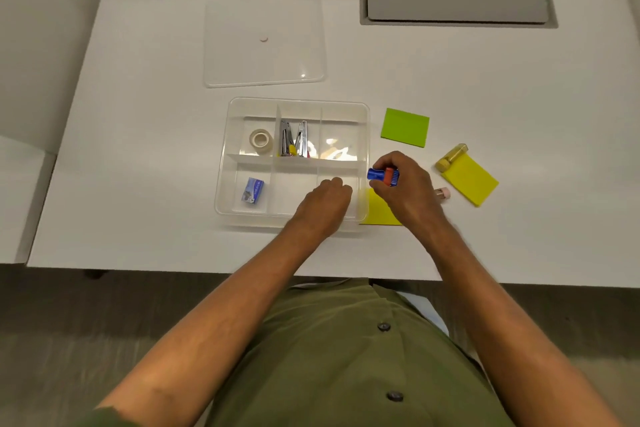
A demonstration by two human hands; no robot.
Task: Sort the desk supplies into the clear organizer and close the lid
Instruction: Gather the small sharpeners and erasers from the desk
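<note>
The clear organizer [228, 135] sits mid-desk with its lid [242, 55] lying flat behind it. Inside are a tape roll [260, 139], two staplers [293, 139] and a small blue box [252, 190]. My right hand [405, 187] is shut on a blue and red object [381, 175] just off the organizer's right rim. My left hand [325, 201] rests with curled fingers over the front right compartment; what is under it is hidden. A green note pad [405, 127], a yellow pad [471, 180] and a partly hidden yellow pad [375, 211] lie to the right.
A yellow capped vial [450, 158] lies on the yellow pad's far corner, and a small pink vial [443, 193] lies beside my right wrist. A grey cable hatch [457, 3] is set into the desk at the back right.
</note>
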